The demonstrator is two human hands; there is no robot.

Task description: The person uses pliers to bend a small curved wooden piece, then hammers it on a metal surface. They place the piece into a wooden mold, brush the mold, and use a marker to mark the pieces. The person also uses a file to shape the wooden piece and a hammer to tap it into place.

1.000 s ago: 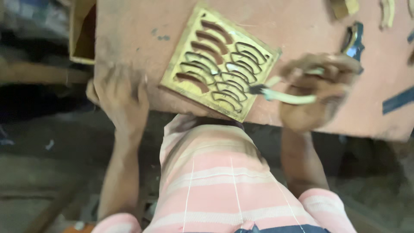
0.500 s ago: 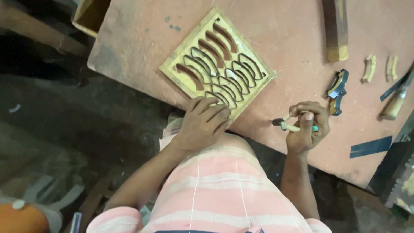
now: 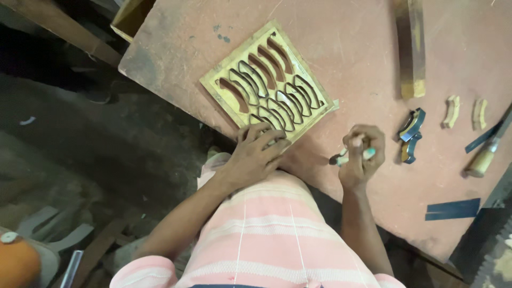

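In the head view, the left hand (image 3: 255, 154) lies with fingers spread on the near corner of a square wooden grille (image 3: 268, 84) resting on the reddish table (image 3: 346, 48). The right hand (image 3: 362, 154) has fingers curled tight around a small tool (image 3: 341, 158); only its dark tip and a pale end show, and its kind is hard to make out.

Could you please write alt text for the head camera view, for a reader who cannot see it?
Seen from above, a person's left hand presses on a square wooden grille of curved slots on a reddish table, while the right hand holds a small tool beside it. Small curved pieces lie to the right.
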